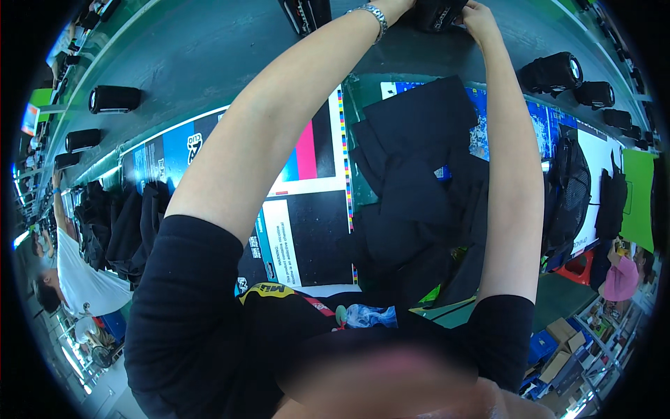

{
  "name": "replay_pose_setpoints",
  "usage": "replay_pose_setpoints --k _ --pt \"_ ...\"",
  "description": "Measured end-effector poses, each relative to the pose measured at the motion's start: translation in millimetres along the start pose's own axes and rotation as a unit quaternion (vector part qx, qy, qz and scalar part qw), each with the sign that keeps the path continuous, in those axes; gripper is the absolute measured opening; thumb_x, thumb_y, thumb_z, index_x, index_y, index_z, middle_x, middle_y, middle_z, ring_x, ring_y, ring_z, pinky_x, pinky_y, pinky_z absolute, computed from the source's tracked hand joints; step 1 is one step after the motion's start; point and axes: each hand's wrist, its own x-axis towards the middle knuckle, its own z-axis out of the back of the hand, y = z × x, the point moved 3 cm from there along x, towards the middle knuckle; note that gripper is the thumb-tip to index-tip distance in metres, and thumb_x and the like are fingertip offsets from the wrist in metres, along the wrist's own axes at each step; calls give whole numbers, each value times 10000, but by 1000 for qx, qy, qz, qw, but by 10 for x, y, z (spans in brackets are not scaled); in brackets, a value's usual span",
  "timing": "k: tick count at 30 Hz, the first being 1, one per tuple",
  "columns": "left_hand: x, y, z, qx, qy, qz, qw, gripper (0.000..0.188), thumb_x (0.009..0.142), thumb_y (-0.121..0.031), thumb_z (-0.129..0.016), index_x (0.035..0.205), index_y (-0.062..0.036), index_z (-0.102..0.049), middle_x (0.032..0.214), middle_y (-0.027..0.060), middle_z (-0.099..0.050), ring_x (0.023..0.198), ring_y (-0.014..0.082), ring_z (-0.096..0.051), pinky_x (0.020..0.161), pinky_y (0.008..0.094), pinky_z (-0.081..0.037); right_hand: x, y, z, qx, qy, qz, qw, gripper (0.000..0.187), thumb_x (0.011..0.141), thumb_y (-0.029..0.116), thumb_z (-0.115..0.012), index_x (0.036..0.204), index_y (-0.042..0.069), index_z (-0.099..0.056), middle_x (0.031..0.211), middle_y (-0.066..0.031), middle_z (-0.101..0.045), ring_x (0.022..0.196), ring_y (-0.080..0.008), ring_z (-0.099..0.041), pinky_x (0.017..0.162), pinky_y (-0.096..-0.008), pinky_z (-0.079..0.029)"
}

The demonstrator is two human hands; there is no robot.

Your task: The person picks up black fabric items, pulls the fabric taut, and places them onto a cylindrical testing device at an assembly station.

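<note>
At the top edge, a black cylindrical speaker [437, 15] sits between my two hands on the dark green belt. My right hand [481, 21] has its fingers curled and closed against the speaker's right side. My left hand [395, 7], with a metal watch band on the wrist, reaches the speaker's left side; the picture's edge cuts off its fingers. Another black speaker [306, 15] stands to the left of my left hand. Below my arms, a pile of black cloth pieces [419, 174] lies on the near worktop.
More black speakers rest along the belt, such as one at left [115, 99] and one at right [553, 72]. Printed sheets [307, 230] cover the worktop. A black mesh bag [571, 188] lies to the right. A co-worker in a white shirt [87, 262] works at left; a person in pink [620, 279] at right.
</note>
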Motion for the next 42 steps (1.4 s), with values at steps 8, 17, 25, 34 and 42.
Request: replay_pose_setpoints --k 8,17,25,34,42 --pt "-336 -734 798 -69 113 157 979 493 965 -492 -359 1099 -94 -616 1159 99 -624 1095 238 -566 939 435 -414 -415 -9 -41 -93 -119 -68 986 97 835 154 -600 850 78 -659 697 10 -585 581 -86 -505 510 -250 -406" --pt "-718 -1083 1954 -499 143 273 810 427 920 -317 -574 1091 71 -626 919 140 -665 839 162 -598 751 286 -456 -1016 583 -495 -32 -155 -99 982 266 822 234 -627 766 -25 -656 709 -67 -627 637 -166 -590 566 -313 -482" --pt "-564 -1815 2276 -687 248 2 683 714 983 -574 -251 1238 33 -529 1288 185 -557 1208 227 -517 1064 352 -341 -1015 472 -555 263 -163 -200 930 232 939 327 -437 926 181 -617 759 1 -613 605 -120 -577 465 -249 -419" --pt "-344 -1602 1587 -756 77 207 616 617 945 -589 -393 772 -55 -649 760 30 -648 736 125 -620 695 240 -494 -669 201 -150 -421 -230 -55 876 275 858 353 -596 932 121 -723 907 -148 -701 976 -324 -652 830 -417 -510" --pt "-84 -1406 1435 -775 146 162 593 587 929 -621 -390 770 -104 -618 741 17 -625 651 134 -581 622 277 -478 -663 310 -58 -315 -213 22 925 383 914 423 -487 893 104 -698 898 -218 -655 921 -432 -601 802 -456 -497"
